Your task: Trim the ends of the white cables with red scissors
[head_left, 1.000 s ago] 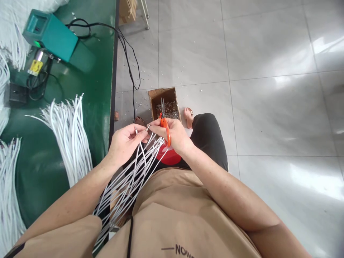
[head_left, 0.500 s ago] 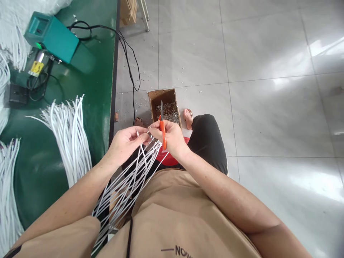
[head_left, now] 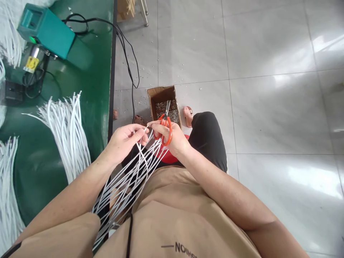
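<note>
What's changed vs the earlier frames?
Orange-handled scissors turned in the right hand: both loops now show, blades lean toward picture right. Nothing visibly grasped or released. Left hand still pinches white wires; wire bundle on the table unmoved.

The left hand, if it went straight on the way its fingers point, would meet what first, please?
The left hand would most likely meet the right hand, which holds the scissors; their fingertips look very close, though depth is unclear from this one view.
</note>
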`<state>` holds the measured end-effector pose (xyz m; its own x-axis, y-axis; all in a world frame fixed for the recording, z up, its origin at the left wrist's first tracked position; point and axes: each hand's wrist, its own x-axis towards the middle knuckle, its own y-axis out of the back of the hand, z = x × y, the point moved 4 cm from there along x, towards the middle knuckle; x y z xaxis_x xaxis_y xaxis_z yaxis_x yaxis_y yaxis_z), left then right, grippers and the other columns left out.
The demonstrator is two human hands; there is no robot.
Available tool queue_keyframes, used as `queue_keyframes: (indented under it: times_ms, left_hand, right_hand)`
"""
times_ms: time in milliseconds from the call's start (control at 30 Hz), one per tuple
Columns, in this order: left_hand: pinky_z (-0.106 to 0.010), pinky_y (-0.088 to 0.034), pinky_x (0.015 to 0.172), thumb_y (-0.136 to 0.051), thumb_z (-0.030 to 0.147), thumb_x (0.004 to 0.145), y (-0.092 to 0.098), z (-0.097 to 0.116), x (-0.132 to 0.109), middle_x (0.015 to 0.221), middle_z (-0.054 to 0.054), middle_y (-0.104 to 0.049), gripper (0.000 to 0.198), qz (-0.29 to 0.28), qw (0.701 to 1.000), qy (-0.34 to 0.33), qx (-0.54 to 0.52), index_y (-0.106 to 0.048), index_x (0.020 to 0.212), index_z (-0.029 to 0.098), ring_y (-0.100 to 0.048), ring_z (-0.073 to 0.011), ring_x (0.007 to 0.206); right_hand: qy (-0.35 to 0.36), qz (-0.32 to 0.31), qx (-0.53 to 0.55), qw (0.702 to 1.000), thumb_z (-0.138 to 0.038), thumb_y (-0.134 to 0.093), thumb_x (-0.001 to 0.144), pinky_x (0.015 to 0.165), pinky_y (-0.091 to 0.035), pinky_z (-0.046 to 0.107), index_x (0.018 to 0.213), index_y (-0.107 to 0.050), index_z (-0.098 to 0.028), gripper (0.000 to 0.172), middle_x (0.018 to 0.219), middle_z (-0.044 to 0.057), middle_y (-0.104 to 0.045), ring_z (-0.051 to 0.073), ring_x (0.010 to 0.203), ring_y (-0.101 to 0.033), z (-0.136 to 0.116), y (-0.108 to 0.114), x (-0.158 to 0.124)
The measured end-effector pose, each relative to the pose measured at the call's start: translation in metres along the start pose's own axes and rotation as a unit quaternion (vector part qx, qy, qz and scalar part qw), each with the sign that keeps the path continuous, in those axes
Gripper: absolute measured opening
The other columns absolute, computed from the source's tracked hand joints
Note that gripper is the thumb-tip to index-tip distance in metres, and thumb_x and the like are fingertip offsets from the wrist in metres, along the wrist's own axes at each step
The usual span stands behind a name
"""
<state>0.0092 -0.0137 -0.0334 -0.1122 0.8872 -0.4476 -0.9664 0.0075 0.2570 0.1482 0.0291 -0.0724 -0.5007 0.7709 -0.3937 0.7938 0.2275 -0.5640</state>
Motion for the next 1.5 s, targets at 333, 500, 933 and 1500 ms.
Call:
queue_keyframes:
  times_ms: [333,500,933,1500]
  left_hand:
    - [-0.026,-0.05,0.065,-0.064,0.035,0.081,0.003,0.0,0.001,0.072,-0.003,-0.068,0.02,0.031,0.999,-0.006,0.029,-0.067,0.083,0.016,-0.062,-0.0135,0.064]
    - [-0.027,-0.052,0.068,-0.067,0.037,0.079,0.003,0.001,0.0,0.076,-0.003,-0.071,0.021,0.048,0.997,-0.005,0.06,-0.068,0.085,0.017,-0.065,-0.0151,0.068]
    - [-0.021,-0.037,0.051,-0.068,0.029,0.08,-0.01,0.011,-0.005,0.058,0.003,-0.061,0.037,-0.07,0.984,0.059,-0.155,-0.052,0.111,0.019,-0.052,-0.0093,0.051]
    - [-0.029,-0.051,0.083,-0.082,0.018,0.061,0.007,-0.001,0.006,0.1,-0.002,-0.063,0.049,-0.034,0.995,0.06,-0.075,-0.06,0.105,0.018,-0.063,-0.0137,0.089]
  right_hand:
    - [0.006,0.011,-0.016,1.0,-0.03,-0.072,0.066,0.067,-0.043,0.024,0.078,-0.072,-0.015,0.019,0.072,0.0,-0.065,0.009,0.066,-0.054,-0.008,-0.008,-0.006]
    - [0.006,0.017,-0.014,1.0,-0.026,-0.068,0.067,0.063,-0.042,0.022,0.078,-0.073,-0.014,0.017,0.069,-0.001,-0.064,0.008,0.062,-0.051,-0.006,-0.008,-0.006]
    - [0.039,0.111,-0.078,0.99,-0.036,-0.068,0.074,0.056,-0.038,0.022,0.07,-0.066,-0.015,0.022,0.057,-0.004,-0.052,0.006,0.053,-0.042,-0.016,0.006,-0.002]
    - [0.189,0.157,-0.321,0.915,-0.028,-0.058,0.082,0.075,-0.044,0.027,0.09,-0.068,-0.018,0.016,0.088,0.004,-0.064,0.013,0.077,-0.055,-0.03,0.003,-0.016]
